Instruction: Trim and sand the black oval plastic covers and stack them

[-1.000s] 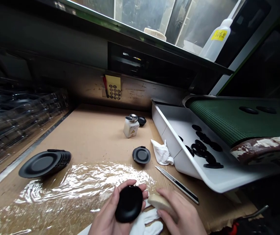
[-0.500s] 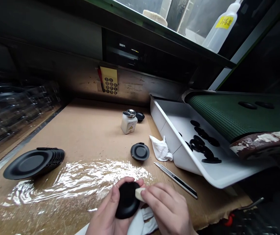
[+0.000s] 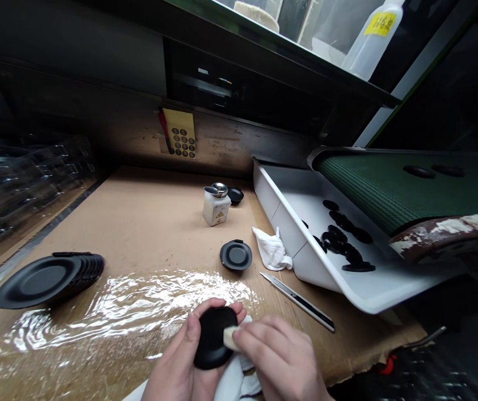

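Observation:
Near the bottom middle, my left hand [image 3: 180, 362] is wrapped round a glossy black round disc [image 3: 211, 342], with thumb and fingers at its edge. My right hand [image 3: 280, 356] pinches a small cream-coloured block [image 3: 229, 338] against the right part of the disc's face. A white cloth [image 3: 234, 381] lies below and partly behind both hands. Just beyond them sits a small black disc-shaped part [image 3: 236, 255] with a raised tab. To the right of my hands rests a utility knife [image 3: 299, 301] with a silver body.
A row of stacked black discs [image 3: 47, 278] stands at left. Beyond are a white pump bottle [image 3: 216, 207], a crumpled white cloth [image 3: 271, 249] and a white tray [image 3: 339, 289] with several black parts. A green conveyor belt [image 3: 372, 181] borders the right; clear plastic trays [image 3: 30, 172] stack far left.
The cream block in my right hand has shifted left across the disc's face. My left hand still holds the disc. The view has tilted slightly.

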The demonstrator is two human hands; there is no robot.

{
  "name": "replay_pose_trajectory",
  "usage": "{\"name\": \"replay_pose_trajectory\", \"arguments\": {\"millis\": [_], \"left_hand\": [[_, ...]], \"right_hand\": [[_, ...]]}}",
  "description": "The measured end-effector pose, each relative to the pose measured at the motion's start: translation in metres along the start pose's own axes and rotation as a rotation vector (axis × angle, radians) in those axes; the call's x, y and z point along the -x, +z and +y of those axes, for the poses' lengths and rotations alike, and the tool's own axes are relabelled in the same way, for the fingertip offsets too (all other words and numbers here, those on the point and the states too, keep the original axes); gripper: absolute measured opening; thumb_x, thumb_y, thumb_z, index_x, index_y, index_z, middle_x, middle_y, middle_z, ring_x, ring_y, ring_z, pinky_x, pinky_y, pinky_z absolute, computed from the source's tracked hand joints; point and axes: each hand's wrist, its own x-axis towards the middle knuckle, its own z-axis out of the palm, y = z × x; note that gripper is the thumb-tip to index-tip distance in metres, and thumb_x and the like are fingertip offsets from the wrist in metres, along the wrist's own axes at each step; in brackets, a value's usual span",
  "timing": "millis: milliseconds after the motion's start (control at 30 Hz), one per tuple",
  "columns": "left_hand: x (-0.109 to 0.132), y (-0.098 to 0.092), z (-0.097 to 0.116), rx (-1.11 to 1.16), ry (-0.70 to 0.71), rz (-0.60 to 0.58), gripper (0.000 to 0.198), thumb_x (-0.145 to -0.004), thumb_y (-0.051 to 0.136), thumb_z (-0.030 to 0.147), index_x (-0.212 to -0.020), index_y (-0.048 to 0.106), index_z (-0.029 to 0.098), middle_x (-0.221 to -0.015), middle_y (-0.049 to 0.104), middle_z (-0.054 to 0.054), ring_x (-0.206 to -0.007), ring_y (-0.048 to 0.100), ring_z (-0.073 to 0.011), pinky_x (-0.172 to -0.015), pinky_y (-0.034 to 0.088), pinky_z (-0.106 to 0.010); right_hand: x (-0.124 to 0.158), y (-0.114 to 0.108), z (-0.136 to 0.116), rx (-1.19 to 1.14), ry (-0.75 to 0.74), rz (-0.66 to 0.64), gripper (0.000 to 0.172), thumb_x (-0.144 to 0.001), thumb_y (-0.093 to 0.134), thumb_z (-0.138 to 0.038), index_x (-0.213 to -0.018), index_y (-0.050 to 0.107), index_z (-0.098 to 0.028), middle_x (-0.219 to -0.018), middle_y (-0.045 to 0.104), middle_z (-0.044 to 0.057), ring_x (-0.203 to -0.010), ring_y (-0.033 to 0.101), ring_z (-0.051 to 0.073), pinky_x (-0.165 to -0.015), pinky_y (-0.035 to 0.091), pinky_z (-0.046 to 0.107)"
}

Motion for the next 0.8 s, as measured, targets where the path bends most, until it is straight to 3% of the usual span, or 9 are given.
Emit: {"name": "replay_pose_trajectory", "arguments": {"millis": [167, 367, 600, 800], "left_hand": [[0.005, 0.006, 0.002, -0.039, 0.038, 0.031, 0.019, -0.081, 0.051, 0.028, -0.087, 0.065, 0.016, -0.085, 0.073, -0.008, -0.091, 0.064, -0.0229, -0.08, 0.051, -0.03], [0.006, 0.007, 0.001, -0.093, 0.085, 0.083, 0.016, -0.08, 0.053, 0.023, -0.089, 0.064, 0.014, -0.088, 0.073, -0.012, -0.095, 0.063, -0.0277, -0.092, 0.043, -0.043], [0.003, 0.002, 0.0, -0.034, 0.001, -0.008, 0.027, -0.08, 0.051, 0.037, -0.088, 0.066, 0.017, -0.096, 0.071, -0.013, -0.103, 0.059, -0.0255, -0.093, 0.042, -0.036], [0.004, 0.005, 0.0, -0.05, 0.051, 0.027, 0.021, -0.081, 0.052, 0.031, -0.087, 0.065, 0.016, -0.088, 0.072, -0.007, -0.1, 0.061, -0.0254, -0.096, 0.04, -0.037]], "right_hand": [[-0.021, -0.01, 0.014, 0.013, 0.034, -0.044, 0.028, -0.084, 0.044, -0.007, -0.106, 0.06, -0.013, -0.087, 0.066, 0.007, -0.081, 0.058, 0.016, -0.068, 0.05, 0.029], [-0.006, -0.024, 0.017, 0.015, 0.116, -0.043, 0.032, -0.081, 0.043, -0.001, -0.106, 0.058, -0.015, -0.089, 0.065, 0.007, -0.079, 0.058, 0.015, -0.069, 0.05, 0.028], [0.001, -0.006, -0.004, 0.174, -0.064, 0.015, 0.02, -0.081, 0.05, -0.008, -0.095, 0.063, -0.014, -0.078, 0.068, 0.002, -0.066, 0.06, 0.013, -0.057, 0.051, 0.021], [-0.015, -0.011, 0.01, 0.288, -0.096, -0.045, 0.027, -0.083, 0.044, -0.01, -0.105, 0.061, -0.009, -0.091, 0.067, 0.009, -0.079, 0.06, 0.019, -0.065, 0.052, 0.031]]}}
